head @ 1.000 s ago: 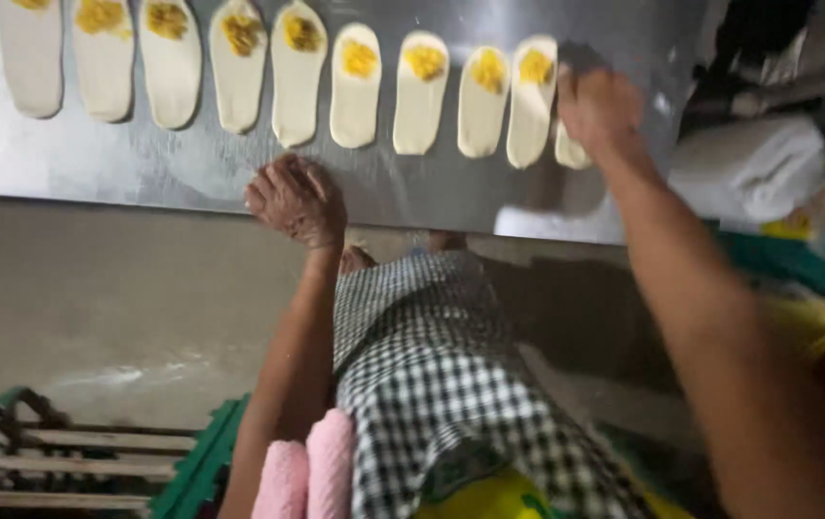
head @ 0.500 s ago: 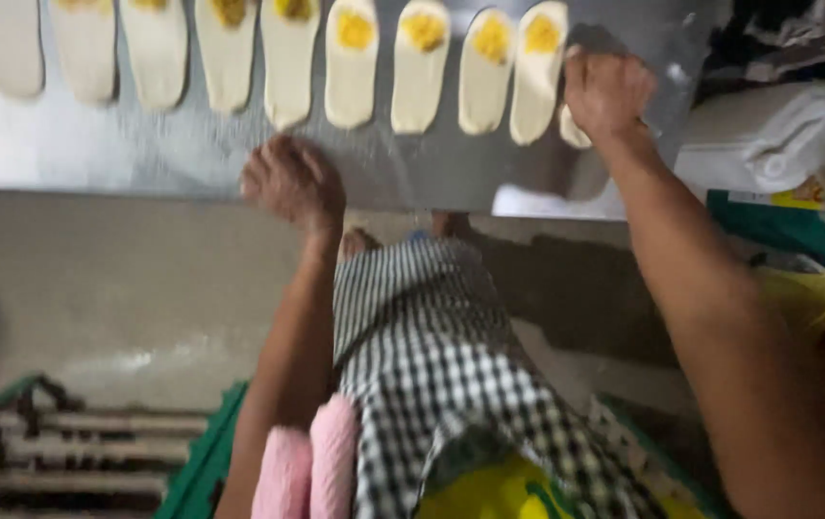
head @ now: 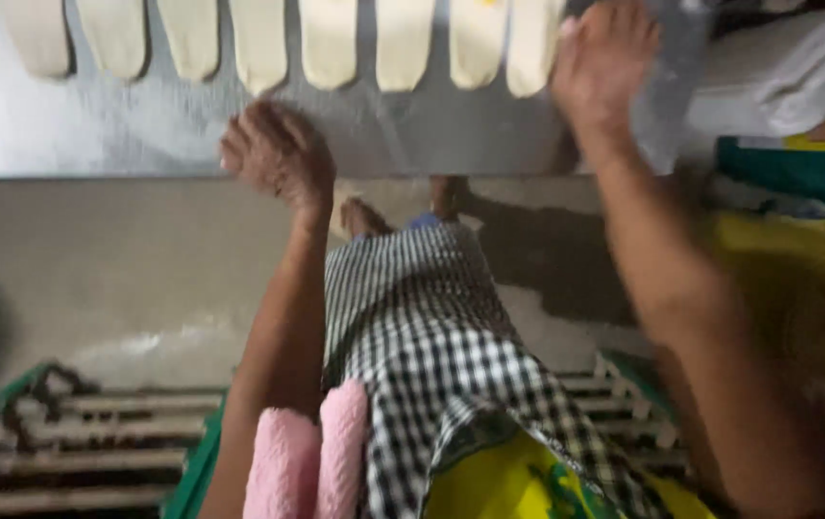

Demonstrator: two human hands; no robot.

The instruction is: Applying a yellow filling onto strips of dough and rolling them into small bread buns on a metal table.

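A row of several pale oval dough pieces (head: 331, 43) lies along the top of a shiny metal table (head: 143, 135). My left hand (head: 273, 154) rests with curled fingers on the table's near edge and holds nothing. My right hand (head: 604, 62) hovers open, fingers spread, beside the rightmost dough piece (head: 532, 48) near the table's right end. Motion blur hides whether it touches the dough. A yellow spot of filling shows on one piece at the top edge.
A black-and-white checked cloth (head: 431, 336) and a pink towel (head: 307, 452) hang in front of me over a grey floor. Green crates (head: 57, 432) sit at lower left. White bags (head: 777, 67) and yellow and green items (head: 797, 240) crowd the right side.
The view has tilted down, so the dough row slid toward the top edge and most fillings left the frame. My right hand opened and lifted near the rightmost piece. My left hand stayed on the table edge.
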